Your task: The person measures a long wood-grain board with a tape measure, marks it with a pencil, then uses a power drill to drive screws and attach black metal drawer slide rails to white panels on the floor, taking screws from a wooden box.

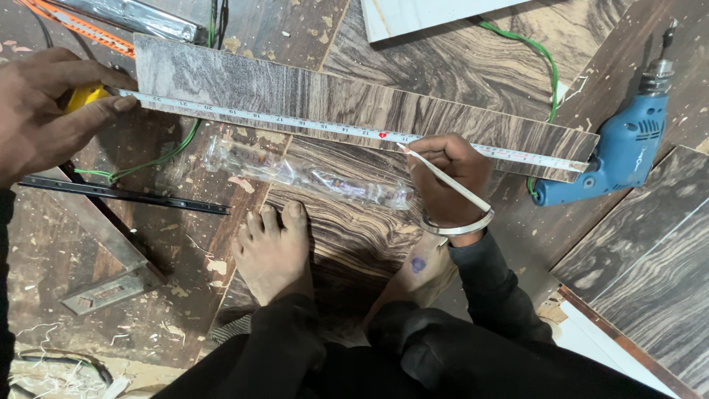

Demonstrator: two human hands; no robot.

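tape runs lengthwise along the plank, left hand clamped on its yellow case at the far end, right hand pinching a pencil on it mid-plank

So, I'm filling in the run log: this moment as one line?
left hand: holds tape measure case | right hand: pencil tip at tape | tape along wood strip | drill lies apart

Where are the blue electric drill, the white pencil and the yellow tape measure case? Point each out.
blue electric drill (628, 148): head view, on its blue motor body.
white pencil (450, 182): head view, on the shaft, held in the right hand (449, 177).
yellow tape measure case (83, 96): head view, on the yellow corner showing under the left hand (44, 111).
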